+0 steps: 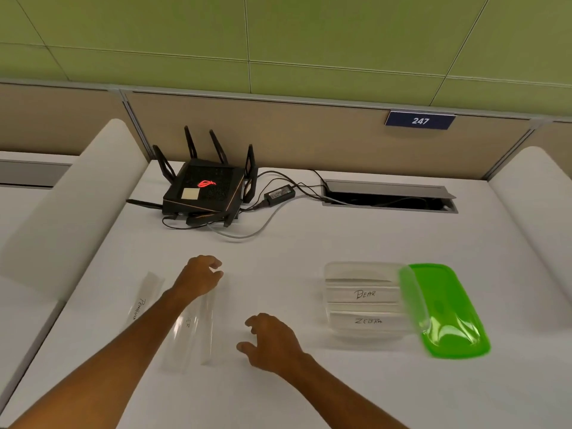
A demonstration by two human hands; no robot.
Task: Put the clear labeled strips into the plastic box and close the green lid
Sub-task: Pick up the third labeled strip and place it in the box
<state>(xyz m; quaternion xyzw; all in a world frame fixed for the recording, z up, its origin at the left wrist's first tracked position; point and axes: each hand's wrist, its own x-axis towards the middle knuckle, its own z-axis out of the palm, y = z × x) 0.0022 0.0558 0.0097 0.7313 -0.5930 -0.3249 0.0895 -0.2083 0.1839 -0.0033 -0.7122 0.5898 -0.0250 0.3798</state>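
A white desk [309, 243] is filling the lower two thirds of the frame, backed by a tan partition and a green panelled wall running across the top. In the lower left, three clear strips are lying on the desk: one strip marked with handwriting [140, 305] is sitting far left, just beside the left forearm, and two more clear strips [198, 332] are lying side by side under and just right of that forearm, one partly hidden. The left hand [201, 277] is curling its fingers at the far end of this pair, at the strip ends; whether it is gripping one I cannot tell. The right hand [272, 342] is hovering, palm down, fingers loosely bent and spread, holding nothing, just right of the pair of strips. Well to the right, the plastic box [365, 301] is sitting open with strips reading "BEAR" and "ZEBRA" lying inside it. The green lid [445, 311] is leaning against the box's right side, tilted, off the opening. Toward the upper middle, a black router [204, 190] with upright antennas is standing beside a power adapter [278, 193] and a cable slot [390, 196]. A blue plate reading 247 [420, 120] is hanging on the partition at upper right.
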